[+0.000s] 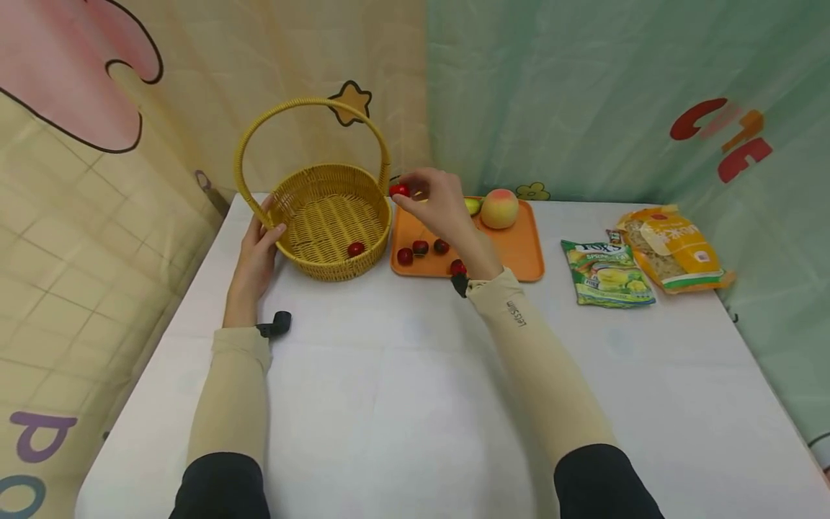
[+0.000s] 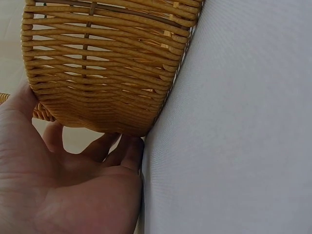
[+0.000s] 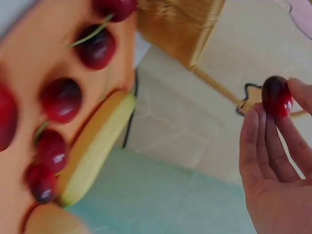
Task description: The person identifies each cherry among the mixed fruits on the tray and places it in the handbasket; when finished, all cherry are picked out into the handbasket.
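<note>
Near the wicker handle (image 1: 311, 101), a cherry (image 3: 277, 97) was pinched by the right hand (image 1: 437, 204), the basket (image 1: 333, 269) gripped by the left hand (image 1: 254, 261)!

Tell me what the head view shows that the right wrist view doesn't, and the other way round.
Only the head view shows the left hand holding the basket, the green packet and the yellow bag.

Only the right wrist view shows most of the banana, and clear green stems on some cherries.

Both show the right hand pinching a cherry, plus the basket, the orange tray and at least some of the peach.
</note>
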Demonstrator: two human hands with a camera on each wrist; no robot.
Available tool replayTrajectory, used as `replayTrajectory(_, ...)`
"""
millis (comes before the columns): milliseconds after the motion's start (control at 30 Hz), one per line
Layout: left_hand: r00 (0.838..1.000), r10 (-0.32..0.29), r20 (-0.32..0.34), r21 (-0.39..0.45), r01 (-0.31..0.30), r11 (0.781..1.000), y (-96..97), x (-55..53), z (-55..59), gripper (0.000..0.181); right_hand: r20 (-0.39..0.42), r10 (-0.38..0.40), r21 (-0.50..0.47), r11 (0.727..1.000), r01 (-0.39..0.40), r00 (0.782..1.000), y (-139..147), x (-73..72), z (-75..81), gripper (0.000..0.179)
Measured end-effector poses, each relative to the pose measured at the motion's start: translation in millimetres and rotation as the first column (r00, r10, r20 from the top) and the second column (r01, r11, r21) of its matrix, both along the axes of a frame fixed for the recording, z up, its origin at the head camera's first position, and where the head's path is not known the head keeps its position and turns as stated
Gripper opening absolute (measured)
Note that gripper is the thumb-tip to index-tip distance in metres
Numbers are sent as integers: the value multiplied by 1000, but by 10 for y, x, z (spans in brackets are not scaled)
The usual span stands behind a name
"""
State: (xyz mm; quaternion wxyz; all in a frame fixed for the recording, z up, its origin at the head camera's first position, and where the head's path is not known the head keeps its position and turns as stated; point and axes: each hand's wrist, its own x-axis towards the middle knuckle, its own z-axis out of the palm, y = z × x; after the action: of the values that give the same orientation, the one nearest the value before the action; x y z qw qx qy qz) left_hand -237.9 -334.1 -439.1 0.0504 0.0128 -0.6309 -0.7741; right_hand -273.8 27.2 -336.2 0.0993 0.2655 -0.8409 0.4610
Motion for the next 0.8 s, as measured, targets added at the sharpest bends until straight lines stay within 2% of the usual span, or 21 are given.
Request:
replayTrajectory(200, 1000, -2, -11, 11, 2, 1000, -11, -27, -20, 66, -88, 46, -45, 998, -50, 995, -334, 0, 273, 30)
replayTrajectory(333, 1000, -9, -14, 19, 9, 1000, -12, -35, -20, 67, -71, 77, -55, 995, -81, 994, -456, 25, 321, 29)
replayTrajectory(500, 1000, -6, -12, 2, 6, 1000, -13, -25, -4, 66, -47, 101, -34, 994, -103, 994, -586, 40, 257, 28)
replayTrajectory(600, 1000, -1, -18, -8, 1, 1000, -12, -23, 3, 66, 4, 106, 18, 994, -106, 994, -629, 42, 190, 34)
replayTrajectory(733, 1000, 5, -15, -7, -5, 1000, -16, -23, 0, 65, 85, 86, 44, 995, -90, 993, -558, 48, 33, 39)
replayTrajectory(800, 1000, 10, -10, -9, -10, 1000, -19, -23, -7, 65, 102, 69, 15, 997, -71, 992, -465, 57, -64, 37)
